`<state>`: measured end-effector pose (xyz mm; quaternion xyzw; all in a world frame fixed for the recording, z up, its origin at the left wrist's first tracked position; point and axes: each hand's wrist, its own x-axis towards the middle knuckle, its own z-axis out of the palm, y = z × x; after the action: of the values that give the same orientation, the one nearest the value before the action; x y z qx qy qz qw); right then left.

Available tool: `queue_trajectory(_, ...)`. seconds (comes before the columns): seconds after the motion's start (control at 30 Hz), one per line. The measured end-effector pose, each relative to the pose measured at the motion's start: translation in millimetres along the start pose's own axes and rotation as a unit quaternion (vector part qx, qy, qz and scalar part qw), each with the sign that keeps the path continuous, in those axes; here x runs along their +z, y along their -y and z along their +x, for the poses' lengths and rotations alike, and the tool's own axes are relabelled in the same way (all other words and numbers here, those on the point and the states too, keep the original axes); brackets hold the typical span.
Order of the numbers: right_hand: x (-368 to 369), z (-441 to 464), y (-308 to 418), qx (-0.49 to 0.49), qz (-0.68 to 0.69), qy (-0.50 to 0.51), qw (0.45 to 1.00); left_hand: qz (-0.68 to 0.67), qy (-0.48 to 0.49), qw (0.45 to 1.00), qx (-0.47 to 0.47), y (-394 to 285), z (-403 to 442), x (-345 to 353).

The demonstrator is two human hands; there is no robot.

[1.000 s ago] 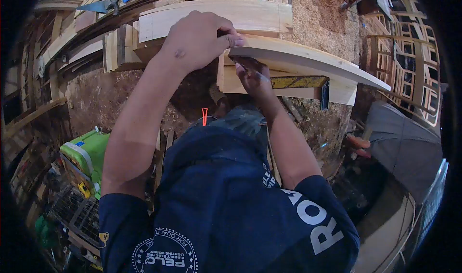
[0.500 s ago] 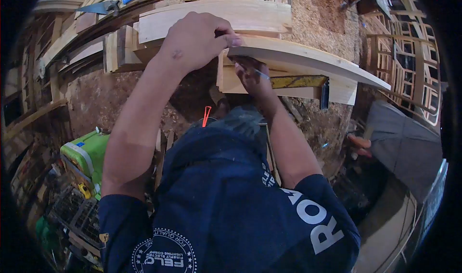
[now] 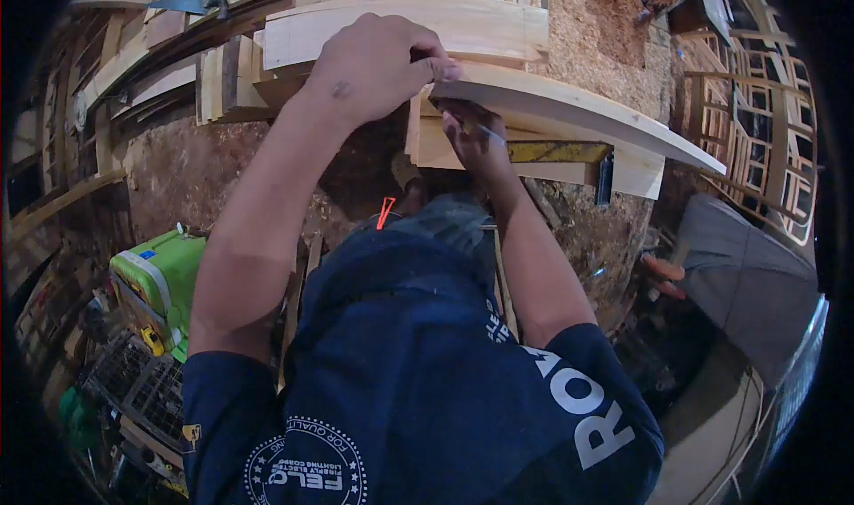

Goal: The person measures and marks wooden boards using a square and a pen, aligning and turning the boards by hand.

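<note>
A long pale wooden board (image 3: 578, 105) stretches to the right, its near face in shadow. My left hand (image 3: 378, 64) pinches the board's left end between thumb and fingers. Below that end, my right hand (image 3: 478, 138) is closed with its fingertips up against the board's shaded underside. A thin, pale, pencil-like stick seems to show in it, but shadow hides most of it. Just right of this hand lies a square with a yellow arm (image 3: 556, 152) and a dark arm (image 3: 605, 177), over a lower board (image 3: 636, 171).
Another wide board (image 3: 400, 29) lies behind my left hand. A saw (image 3: 182, 3) rests at the upper left. Sawdust (image 3: 614, 24) covers the far ground. A green case (image 3: 165, 269) stands at lower left, and grey cloth (image 3: 747, 265) hangs at right.
Both hands and the boards appear slightly further right in view, together with the surroundings. The left hand keeps its pinch on the board end, and the right hand stays beneath it.
</note>
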<state>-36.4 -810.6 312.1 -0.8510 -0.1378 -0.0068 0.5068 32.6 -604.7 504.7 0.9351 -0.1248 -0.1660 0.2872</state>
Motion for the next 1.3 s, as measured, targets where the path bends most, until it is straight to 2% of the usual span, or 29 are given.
queue_trajectory(0.2,5.4,-1.0,-11.2,-0.050,-0.061,-0.014,0.997,-0.005,0.000,1.000,-0.010,-0.6,-1.2,0.2)
queue_trajectory(0.3,-0.4,-1.0,-0.4,-0.033,0.009,-0.020,0.999,-0.021,0.001,1.000,-0.013,1.6,-0.8,3.1)
queue_trajectory(0.4,21.2,-7.1,-25.9,0.109,0.154,-0.044,0.981,-0.007,0.002,1.000,-0.023,-2.0,-1.1,0.6)
queue_trajectory(0.5,-2.5,-22.6,-8.2,0.132,0.022,-0.002,0.991,-0.044,0.003,0.998,-0.034,-0.5,-1.9,3.9)
queue_trajectory(0.6,-19.1,-41.8,-3.1,0.186,0.013,0.057,0.981,0.003,0.002,1.000,-0.020,-4.1,-3.3,0.0)
queue_trajectory(0.7,-33.4,-74.2,-2.0,0.159,0.075,0.060,0.983,-0.002,0.005,1.000,-0.013,-5.4,-5.7,-0.7)
queue_trajectory(0.8,-55.0,-83.8,26.6,0.192,0.042,0.079,0.977,0.013,0.014,1.000,0.001,-6.2,-3.5,-3.2)
queue_trajectory(0.9,-68.4,-93.9,22.1,0.136,-0.013,0.066,0.988,0.046,0.027,0.998,-0.012,-12.8,-0.2,-6.6)
queue_trajectory(1.0,-95.9,-83.8,46.2,0.215,-0.054,0.095,0.970,0.073,0.055,0.996,-0.025,-22.6,3.7,-13.8)
queue_trajectory(1.1,-113.3,-89.2,29.4,0.111,-0.114,0.058,0.986,0.134,0.063,0.989,0.014,-34.8,9.5,-13.4)
queue_trajectory(1.2,-136.2,-101.0,21.6,0.163,-0.064,0.023,0.984,0.169,0.059,0.980,0.087,-63.9,21.0,3.9)
queue_trajectory(1.3,-160.1,-110.5,2.6,0.201,-0.125,-0.042,0.971,0.196,0.090,0.971,0.107,-102.4,37.3,36.5)
